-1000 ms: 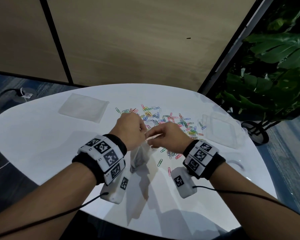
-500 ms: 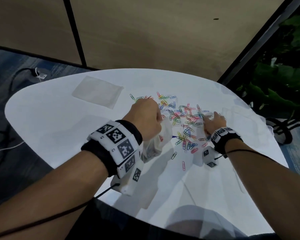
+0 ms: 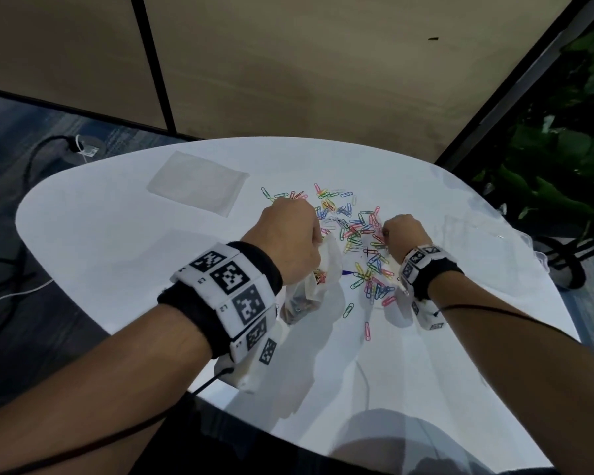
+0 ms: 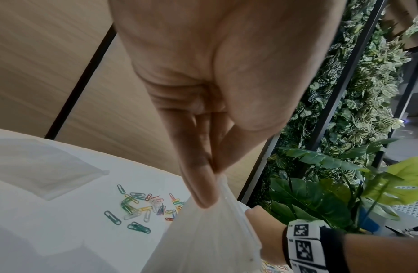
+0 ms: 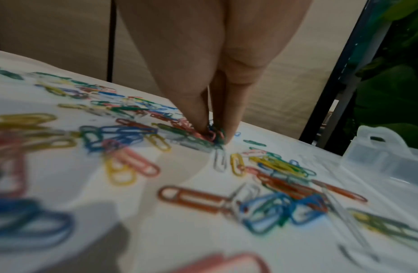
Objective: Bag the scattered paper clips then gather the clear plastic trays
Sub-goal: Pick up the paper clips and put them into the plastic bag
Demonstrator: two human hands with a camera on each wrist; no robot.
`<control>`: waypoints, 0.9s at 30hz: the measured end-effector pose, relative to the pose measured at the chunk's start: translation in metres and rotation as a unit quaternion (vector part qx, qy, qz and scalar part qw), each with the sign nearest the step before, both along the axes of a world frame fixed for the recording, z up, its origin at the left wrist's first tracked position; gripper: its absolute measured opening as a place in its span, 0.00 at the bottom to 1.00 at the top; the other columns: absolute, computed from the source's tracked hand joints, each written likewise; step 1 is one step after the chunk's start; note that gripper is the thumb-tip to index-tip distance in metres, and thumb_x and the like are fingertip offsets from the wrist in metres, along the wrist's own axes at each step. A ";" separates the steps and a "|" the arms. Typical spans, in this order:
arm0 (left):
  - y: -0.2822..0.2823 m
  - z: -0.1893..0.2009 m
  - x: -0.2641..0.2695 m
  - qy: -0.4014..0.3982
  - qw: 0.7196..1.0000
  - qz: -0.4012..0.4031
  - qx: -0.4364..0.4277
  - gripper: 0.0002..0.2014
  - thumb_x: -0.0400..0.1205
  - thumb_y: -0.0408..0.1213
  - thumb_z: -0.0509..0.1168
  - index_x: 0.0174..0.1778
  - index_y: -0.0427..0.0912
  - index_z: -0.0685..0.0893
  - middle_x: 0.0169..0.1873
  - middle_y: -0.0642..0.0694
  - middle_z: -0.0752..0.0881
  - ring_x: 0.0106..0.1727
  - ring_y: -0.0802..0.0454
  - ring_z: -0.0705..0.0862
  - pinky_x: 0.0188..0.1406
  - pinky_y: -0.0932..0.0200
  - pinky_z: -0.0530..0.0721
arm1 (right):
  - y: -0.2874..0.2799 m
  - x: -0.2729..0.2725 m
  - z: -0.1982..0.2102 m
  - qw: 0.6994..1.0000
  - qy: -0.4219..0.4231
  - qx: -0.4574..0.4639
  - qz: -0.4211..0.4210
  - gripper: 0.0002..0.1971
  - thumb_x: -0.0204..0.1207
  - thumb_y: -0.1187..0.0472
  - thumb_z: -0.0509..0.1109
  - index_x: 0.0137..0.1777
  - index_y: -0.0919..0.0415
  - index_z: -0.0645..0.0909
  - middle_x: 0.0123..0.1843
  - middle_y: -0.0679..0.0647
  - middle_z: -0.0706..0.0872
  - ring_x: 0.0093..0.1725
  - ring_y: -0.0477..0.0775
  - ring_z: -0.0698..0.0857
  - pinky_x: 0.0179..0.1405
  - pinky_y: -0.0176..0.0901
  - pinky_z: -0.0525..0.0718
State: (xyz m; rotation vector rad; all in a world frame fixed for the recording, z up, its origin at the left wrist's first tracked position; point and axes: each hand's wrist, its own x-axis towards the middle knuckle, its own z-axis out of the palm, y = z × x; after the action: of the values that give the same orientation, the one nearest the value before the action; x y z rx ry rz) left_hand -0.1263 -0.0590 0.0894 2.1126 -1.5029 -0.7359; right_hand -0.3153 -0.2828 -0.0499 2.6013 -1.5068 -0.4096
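Coloured paper clips (image 3: 360, 234) lie scattered across the middle of the white round table (image 3: 117, 269). My left hand (image 3: 288, 240) pinches the top edge of a clear plastic bag (image 3: 309, 286) between thumb and fingers (image 4: 203, 190); the bag (image 4: 203, 240) hangs down with some clips inside. My right hand (image 3: 400, 234) is down in the pile, its fingertips (image 5: 229, 133) pinching a small bunch of paper clips (image 5: 212, 135) off the table. One clear tray (image 3: 198, 183) lies flat at the far left. Another clear tray (image 5: 385, 157) sits at the right edge.
A beige wall panel stands behind the table. Leafy plants (image 3: 563, 166) and a black frame fill the right side. Cables (image 3: 31, 159) run over the carpet at left. Loose clips (image 3: 367, 330) lie nearer to me than the pile.
My right hand left the bag's mouth, went right into the pile, and now its fingers have closed on a bunch of clips. The left hand keeps holding the bag.
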 end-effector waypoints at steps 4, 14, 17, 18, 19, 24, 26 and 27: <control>0.000 -0.001 0.001 -0.001 1.000 0.002 0.003 0.11 0.80 0.30 0.66 0.50 0.43 0.93 0.52 0.44 0.88 0.50 0.47 0.87 0.52 0.58 0.87 | 0.003 -0.018 0.001 0.979 -0.160 0.034 -0.120 0.09 0.76 0.64 0.70 0.38 0.64 0.91 0.38 0.60 0.92 0.37 0.59 0.87 0.37 0.37 0.79; -0.001 0.005 -0.002 0.029 0.999 0.023 0.017 0.11 0.80 0.29 0.65 0.49 0.43 0.92 0.50 0.46 0.89 0.47 0.50 0.85 0.47 0.61 0.85 | 0.083 -0.012 0.102 0.527 -0.659 0.427 -0.324 0.11 0.77 0.73 0.71 0.57 0.79 0.83 0.49 0.66 0.90 0.46 0.55 0.91 0.45 0.36 0.90; -0.001 0.010 -0.007 0.043 0.998 0.036 0.026 0.11 0.79 0.28 0.64 0.48 0.41 0.92 0.44 0.45 0.89 0.48 0.46 0.90 0.51 0.58 0.88 | 0.123 0.008 0.113 0.504 -0.632 0.503 -0.306 0.11 0.78 0.72 0.70 0.58 0.79 0.83 0.47 0.63 0.91 0.47 0.52 0.91 0.45 0.34 0.89; -0.001 0.011 -0.008 0.045 0.998 0.041 0.024 0.11 0.78 0.27 0.65 0.47 0.41 0.92 0.45 0.44 0.90 0.49 0.45 0.90 0.52 0.57 0.89 | 0.134 0.015 0.113 0.512 -0.618 0.516 -0.299 0.11 0.78 0.73 0.69 0.58 0.80 0.83 0.46 0.63 0.90 0.45 0.52 0.91 0.44 0.34 0.89; -0.002 0.012 -0.010 0.044 0.998 0.046 0.018 0.10 0.78 0.28 0.67 0.47 0.40 0.93 0.47 0.43 0.91 0.51 0.44 0.90 0.52 0.57 0.89 | 0.143 0.021 0.112 0.524 -0.604 0.524 -0.293 0.12 0.79 0.73 0.69 0.58 0.81 0.82 0.45 0.64 0.90 0.44 0.52 0.92 0.43 0.34 0.89; -0.002 0.013 -0.018 0.053 0.998 0.035 0.027 0.10 0.76 0.26 0.67 0.35 0.42 0.90 0.43 0.42 0.91 0.45 0.45 0.91 0.47 0.59 0.89 | 0.162 0.042 0.107 0.640 -0.558 0.460 -0.259 0.11 0.78 0.78 0.66 0.57 0.82 0.83 0.46 0.67 0.87 0.33 0.50 0.87 0.38 0.32 0.88; -0.003 0.013 -0.022 0.048 0.998 0.022 0.036 0.12 0.75 0.26 0.67 0.28 0.45 0.86 0.38 0.41 0.89 0.44 0.43 0.90 0.40 0.61 0.85 | 0.161 0.044 0.106 0.689 -0.536 0.430 -0.230 0.10 0.74 0.79 0.66 0.53 0.79 0.86 0.45 0.69 0.87 0.35 0.54 0.86 0.43 0.38 0.90; -0.003 0.012 -0.023 0.046 0.998 0.022 0.038 0.11 0.75 0.26 0.67 0.31 0.45 0.87 0.37 0.42 0.88 0.44 0.43 0.89 0.39 0.62 0.83 | 0.161 0.044 0.104 0.729 -0.512 0.407 -0.201 0.09 0.72 0.76 0.69 0.48 0.73 0.89 0.43 0.68 0.89 0.37 0.57 0.88 0.47 0.45 0.91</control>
State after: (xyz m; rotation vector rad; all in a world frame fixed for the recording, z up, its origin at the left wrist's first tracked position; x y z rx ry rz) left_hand -0.1491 -0.0620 0.1019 2.1279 -1.3973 -0.8745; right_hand -0.2708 -0.1221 0.0540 3.3583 -2.7631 0.6981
